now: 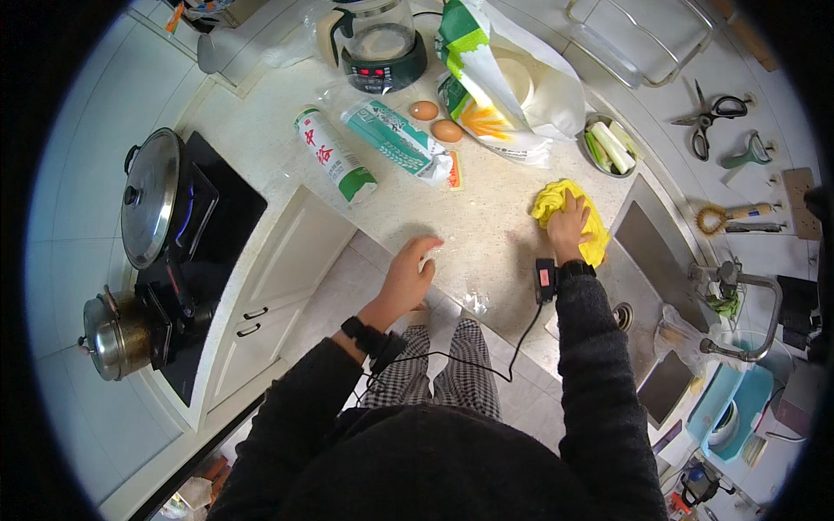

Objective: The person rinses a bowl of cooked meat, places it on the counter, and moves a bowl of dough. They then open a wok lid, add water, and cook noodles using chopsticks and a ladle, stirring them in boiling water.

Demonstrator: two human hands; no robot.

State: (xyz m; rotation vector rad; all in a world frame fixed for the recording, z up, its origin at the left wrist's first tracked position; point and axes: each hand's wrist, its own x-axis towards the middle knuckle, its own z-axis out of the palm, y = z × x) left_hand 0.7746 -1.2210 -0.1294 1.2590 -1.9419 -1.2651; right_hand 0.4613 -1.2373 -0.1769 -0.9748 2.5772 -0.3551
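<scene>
My right hand [568, 225] presses down on a crumpled yellow cloth [591, 242] at the sink end of the speckled countertop [479, 221]. Fingers spread a little, they rest on the cloth's folds. Over the counter's front edge is my left hand [413, 267], with nothing in it, its thumb and fingers apart. Wet spots shine on the stone between my hands. Beyond them lie a paper-wrapped roll [334, 156], a green-and-white packet [394, 139] in clear plastic, and two brown eggs [424, 111]. A metal dish [610, 146] holding cut scallion pieces stands past the cloth.
On the left, a lidded pan [151, 198] sits over a blue flame on the black gas hob [228, 195], beside a steel pot [117, 335]. An electric glass kettle [381, 49] and an open flour bag [502, 91] stand at the back. The steel sink [603, 290] lies right.
</scene>
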